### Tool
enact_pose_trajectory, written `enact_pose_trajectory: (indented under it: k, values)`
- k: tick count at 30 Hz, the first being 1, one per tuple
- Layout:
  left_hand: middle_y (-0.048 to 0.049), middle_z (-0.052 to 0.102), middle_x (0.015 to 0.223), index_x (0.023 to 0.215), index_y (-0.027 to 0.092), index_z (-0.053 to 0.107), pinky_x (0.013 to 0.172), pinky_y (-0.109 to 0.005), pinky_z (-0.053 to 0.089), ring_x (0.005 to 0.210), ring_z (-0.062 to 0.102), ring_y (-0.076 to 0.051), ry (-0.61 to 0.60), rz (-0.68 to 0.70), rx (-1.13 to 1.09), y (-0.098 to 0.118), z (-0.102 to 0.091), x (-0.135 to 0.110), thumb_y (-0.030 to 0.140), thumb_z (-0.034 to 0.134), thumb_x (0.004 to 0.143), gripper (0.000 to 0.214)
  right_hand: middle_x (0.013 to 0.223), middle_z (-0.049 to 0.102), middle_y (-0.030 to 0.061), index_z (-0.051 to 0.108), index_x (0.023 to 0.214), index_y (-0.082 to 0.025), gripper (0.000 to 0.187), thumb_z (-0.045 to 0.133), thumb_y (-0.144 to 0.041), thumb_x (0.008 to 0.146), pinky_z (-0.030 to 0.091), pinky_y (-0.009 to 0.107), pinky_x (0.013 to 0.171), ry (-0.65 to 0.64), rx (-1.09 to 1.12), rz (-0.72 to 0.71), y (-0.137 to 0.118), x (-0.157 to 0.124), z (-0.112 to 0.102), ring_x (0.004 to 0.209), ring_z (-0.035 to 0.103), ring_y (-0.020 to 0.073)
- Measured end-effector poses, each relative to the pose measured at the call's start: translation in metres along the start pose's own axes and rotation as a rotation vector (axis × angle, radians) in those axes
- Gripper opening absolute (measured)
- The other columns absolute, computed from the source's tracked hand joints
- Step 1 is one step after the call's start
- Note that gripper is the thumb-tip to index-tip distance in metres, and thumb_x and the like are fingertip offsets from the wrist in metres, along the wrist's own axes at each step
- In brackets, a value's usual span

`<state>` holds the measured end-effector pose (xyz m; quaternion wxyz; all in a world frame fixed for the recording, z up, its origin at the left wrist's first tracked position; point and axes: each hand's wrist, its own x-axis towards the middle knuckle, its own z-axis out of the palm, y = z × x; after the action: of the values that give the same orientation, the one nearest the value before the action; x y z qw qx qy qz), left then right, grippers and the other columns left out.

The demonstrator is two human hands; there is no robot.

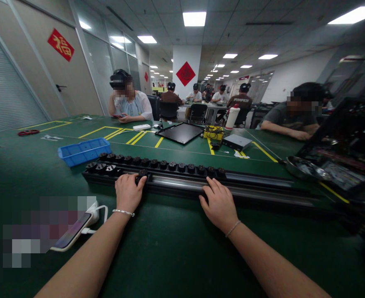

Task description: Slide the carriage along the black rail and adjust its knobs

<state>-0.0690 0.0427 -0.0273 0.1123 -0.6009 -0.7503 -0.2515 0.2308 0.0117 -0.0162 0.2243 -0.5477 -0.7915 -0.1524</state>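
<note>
In front of me lies a long black power track [176, 182] with two parallel channels. Small black socket modules [172, 166] stand in a row along its far channel, and a few more, some with white markings [110, 169], sit at the left end of the near one. My left hand [128, 193] is closed around a black socket module [142, 173] on the near channel. Farther along, my right hand [219, 203] rests with extended fingers on the track, holding nothing.
A blue plastic bin [85, 151] stands behind the track's left end. A phone [73, 234] with a cable lies at left. Across the table are a black flat panel [181, 133], a yellow box [213, 132], a grey box [237, 142] and a metal bowl [305, 167]. People sit around.
</note>
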Motion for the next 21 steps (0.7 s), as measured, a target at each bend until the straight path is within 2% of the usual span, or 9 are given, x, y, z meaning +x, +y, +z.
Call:
enact_pose_trajectory:
  k: [9,21]
  values:
    - [-0.0152,0.060,0.098,0.099,0.012,0.062,0.088,-0.043,0.036,0.102,0.048,-0.029,0.017,0.020,0.074,0.0065,-0.0050,-0.0054,0.049,0.028,0.086,0.053,0.131,0.049,0.0113,0.061,0.097,-0.019,0.024,0.047,-0.033,0.083,0.032,0.041,0.096,0.006,0.005,0.009,-0.0001,-0.0003,0.0011,0.122,0.039,0.0264]
    - [-0.0147,0.059,0.097,0.099,0.013,0.063,0.089,-0.043,0.037,0.102,0.047,-0.029,-0.008,0.011,0.080,0.0063,-0.0057,-0.0052,0.050,0.028,0.086,0.052,0.131,0.049,0.0112,0.061,0.097,-0.019,0.025,0.046,-0.033,0.083,0.032,0.042,0.096,0.011,0.001,0.011,-0.0001,-0.0001,-0.0002,0.122,0.040,0.0264]
